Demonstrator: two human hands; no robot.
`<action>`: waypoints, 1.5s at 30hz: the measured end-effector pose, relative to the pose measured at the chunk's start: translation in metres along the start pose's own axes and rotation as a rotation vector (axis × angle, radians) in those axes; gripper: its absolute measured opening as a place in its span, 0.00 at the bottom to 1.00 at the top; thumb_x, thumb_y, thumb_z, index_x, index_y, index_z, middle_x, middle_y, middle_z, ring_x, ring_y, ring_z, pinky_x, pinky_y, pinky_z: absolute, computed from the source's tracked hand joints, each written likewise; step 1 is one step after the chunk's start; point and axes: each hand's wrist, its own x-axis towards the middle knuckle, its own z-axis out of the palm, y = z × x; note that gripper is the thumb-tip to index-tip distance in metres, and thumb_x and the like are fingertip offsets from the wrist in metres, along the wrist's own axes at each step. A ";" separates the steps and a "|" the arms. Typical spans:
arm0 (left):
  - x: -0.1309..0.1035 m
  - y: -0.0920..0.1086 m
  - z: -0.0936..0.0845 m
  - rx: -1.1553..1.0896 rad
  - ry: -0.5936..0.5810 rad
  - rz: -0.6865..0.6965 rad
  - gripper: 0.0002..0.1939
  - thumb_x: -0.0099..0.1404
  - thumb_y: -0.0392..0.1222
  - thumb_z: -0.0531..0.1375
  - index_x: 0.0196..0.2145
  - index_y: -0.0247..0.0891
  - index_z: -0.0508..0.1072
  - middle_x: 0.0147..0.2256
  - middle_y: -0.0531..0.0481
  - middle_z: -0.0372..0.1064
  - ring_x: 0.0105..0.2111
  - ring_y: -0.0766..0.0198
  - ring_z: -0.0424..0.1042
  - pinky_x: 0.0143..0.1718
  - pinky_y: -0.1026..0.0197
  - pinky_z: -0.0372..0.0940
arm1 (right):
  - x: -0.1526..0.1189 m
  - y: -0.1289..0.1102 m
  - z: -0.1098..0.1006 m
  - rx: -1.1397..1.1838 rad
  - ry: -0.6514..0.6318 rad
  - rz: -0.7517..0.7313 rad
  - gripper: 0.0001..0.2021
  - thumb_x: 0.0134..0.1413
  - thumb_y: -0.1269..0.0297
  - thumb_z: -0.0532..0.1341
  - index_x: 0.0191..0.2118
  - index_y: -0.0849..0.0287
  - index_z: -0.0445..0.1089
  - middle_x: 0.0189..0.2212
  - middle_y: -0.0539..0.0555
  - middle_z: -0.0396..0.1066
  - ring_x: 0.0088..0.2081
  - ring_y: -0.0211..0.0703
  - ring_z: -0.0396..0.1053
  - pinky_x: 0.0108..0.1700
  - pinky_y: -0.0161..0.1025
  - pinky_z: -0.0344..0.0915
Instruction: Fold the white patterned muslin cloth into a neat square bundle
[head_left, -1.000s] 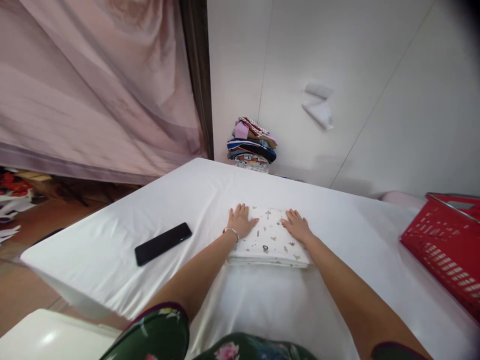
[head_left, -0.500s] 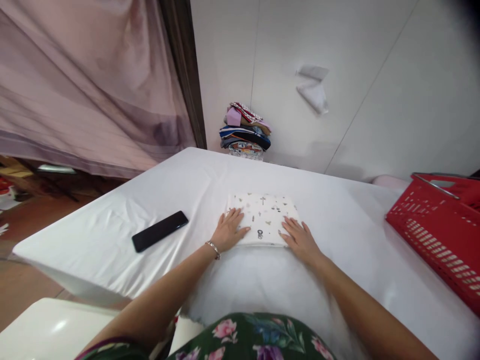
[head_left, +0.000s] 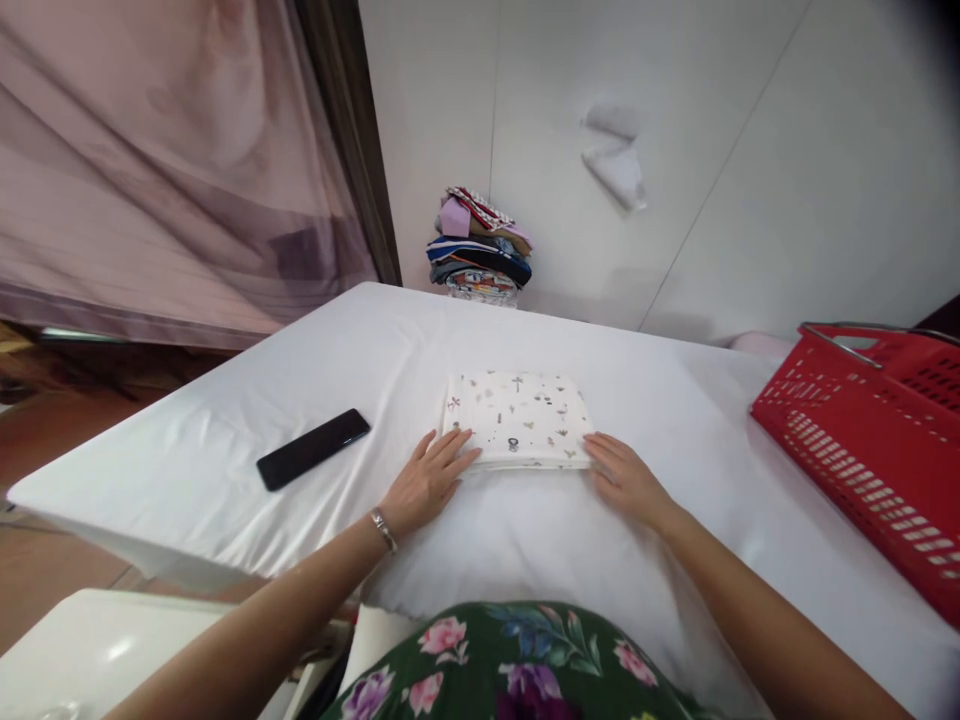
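A folded white cloth with small scattered prints (head_left: 521,415) lies flat on the white-covered table (head_left: 645,370). My left hand (head_left: 426,482) touches its near left corner, fingers stretched out and thumb toward the front edge. At the near right corner, my right hand (head_left: 628,482) rests with its fingertips against the side edge, fingers extended and the thumb lower. Layers of the fold show along the cloth's front edge. A bracelet (head_left: 384,530) circles my left wrist.
A black phone (head_left: 313,450) lies to the left on the table. A red plastic basket (head_left: 870,440) stands at the right. Beyond the far edge is a stack of folded clothes (head_left: 480,245) by the wall. A white stool or chair seat (head_left: 112,650) sits at lower left.
Both hands have slid outward and toward me, from lying on top of the cloth to its near corners. More of the printed surface shows. The view has shifted slightly.
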 end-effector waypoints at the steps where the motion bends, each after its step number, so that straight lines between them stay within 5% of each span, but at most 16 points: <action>1: 0.002 -0.001 0.001 0.020 0.009 0.020 0.25 0.61 0.29 0.49 0.56 0.41 0.59 0.58 0.43 0.53 0.58 0.56 0.51 0.57 0.44 0.46 | 0.001 0.001 0.001 -0.046 -0.018 -0.054 0.22 0.54 0.69 0.52 0.56 0.57 0.59 0.55 0.56 0.60 0.57 0.48 0.54 0.57 0.51 0.55; 6: 0.009 -0.005 0.005 0.087 0.007 0.071 0.27 0.60 0.25 0.45 0.56 0.40 0.59 0.55 0.45 0.59 0.56 0.56 0.56 0.55 0.45 0.49 | 0.005 0.011 0.006 -0.172 -0.120 -0.162 0.29 0.50 0.79 0.47 0.59 0.57 0.53 0.56 0.56 0.58 0.57 0.46 0.55 0.55 0.52 0.57; 14: 0.015 -0.005 0.003 0.096 -0.020 0.071 0.30 0.60 0.22 0.44 0.57 0.41 0.56 0.55 0.46 0.59 0.55 0.58 0.57 0.55 0.47 0.50 | 0.017 0.011 -0.002 -0.313 -0.209 -0.188 0.30 0.50 0.81 0.45 0.58 0.55 0.52 0.56 0.54 0.58 0.57 0.45 0.55 0.56 0.51 0.56; 26: 0.009 -0.015 0.015 0.006 0.126 0.123 0.30 0.57 0.22 0.45 0.57 0.35 0.54 0.52 0.41 0.60 0.53 0.58 0.60 0.52 0.49 0.58 | 0.017 0.017 0.014 -0.284 0.001 -0.216 0.34 0.44 0.84 0.45 0.61 0.61 0.48 0.52 0.60 0.61 0.52 0.47 0.61 0.50 0.47 0.63; 32: 0.012 -0.018 0.013 -0.042 0.160 0.082 0.30 0.55 0.22 0.45 0.56 0.35 0.54 0.48 0.41 0.63 0.49 0.59 0.63 0.49 0.53 0.63 | 0.021 0.020 0.000 -0.210 0.148 -0.255 0.30 0.53 0.79 0.45 0.62 0.56 0.44 0.53 0.59 0.59 0.54 0.46 0.59 0.54 0.46 0.61; 40: 0.024 -0.024 -0.009 -0.059 0.236 0.105 0.30 0.54 0.22 0.45 0.55 0.31 0.53 0.47 0.37 0.60 0.49 0.58 0.62 0.48 0.53 0.65 | 0.033 0.018 -0.023 -0.206 0.181 -0.237 0.28 0.55 0.75 0.46 0.62 0.55 0.44 0.53 0.60 0.59 0.54 0.46 0.59 0.54 0.46 0.62; 45: 0.015 -0.020 -0.001 -0.092 0.144 0.168 0.29 0.53 0.22 0.45 0.53 0.33 0.56 0.46 0.41 0.63 0.48 0.60 0.63 0.47 0.54 0.65 | 0.025 0.019 -0.020 -0.194 0.089 -0.261 0.28 0.54 0.77 0.46 0.61 0.56 0.47 0.51 0.59 0.60 0.51 0.45 0.61 0.51 0.44 0.64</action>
